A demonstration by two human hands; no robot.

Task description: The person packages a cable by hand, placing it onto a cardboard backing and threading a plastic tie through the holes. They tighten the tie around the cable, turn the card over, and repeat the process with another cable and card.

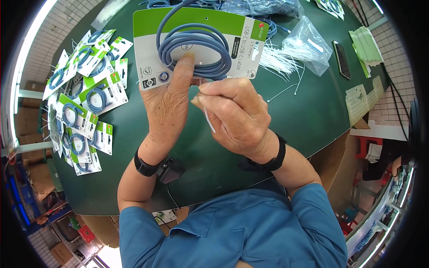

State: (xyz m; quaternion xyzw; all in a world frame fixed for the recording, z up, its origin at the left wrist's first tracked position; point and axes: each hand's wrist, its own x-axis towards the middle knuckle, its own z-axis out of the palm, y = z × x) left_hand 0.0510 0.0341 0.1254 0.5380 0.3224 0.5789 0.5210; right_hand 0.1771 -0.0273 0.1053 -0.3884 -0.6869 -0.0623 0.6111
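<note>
The left hand (172, 96) grips a white-and-green card (145, 49), its thumb pressed on the front inside the coil and its other fingers largely hidden behind. The right hand (239, 111) is curled, thumb and fingers pinched together at the card's lower edge; a thin white tie (208, 119) hangs down from that pinch. Just beyond the fingertips lies the blue coiled cable (205, 69), looped flat against the card, with one strand rising past the card's top edge.

Below the wrists, bare green table (304, 116) runs back to its near edge, which curves in front of the person's waist, so there is open room between the forearms. To the right of the right hand, a broad open stretch reaches to the table's right edge, crossed only by a stray tie or two. Left of the left forearm there is also bare surface, but higher up it narrows to a gap between that hand and a heap of carded cables (80, 102) along the left edge.

Beyond the right hand, a bunch of white ties (277, 62) spreads beside a clear plastic bag (308, 49). Farther right, a dark phone (342, 60) lies near pale green sheets (366, 47) at the table's rim. Beyond the card, more plastic bags and loose blue cable crowd the far side.
</note>
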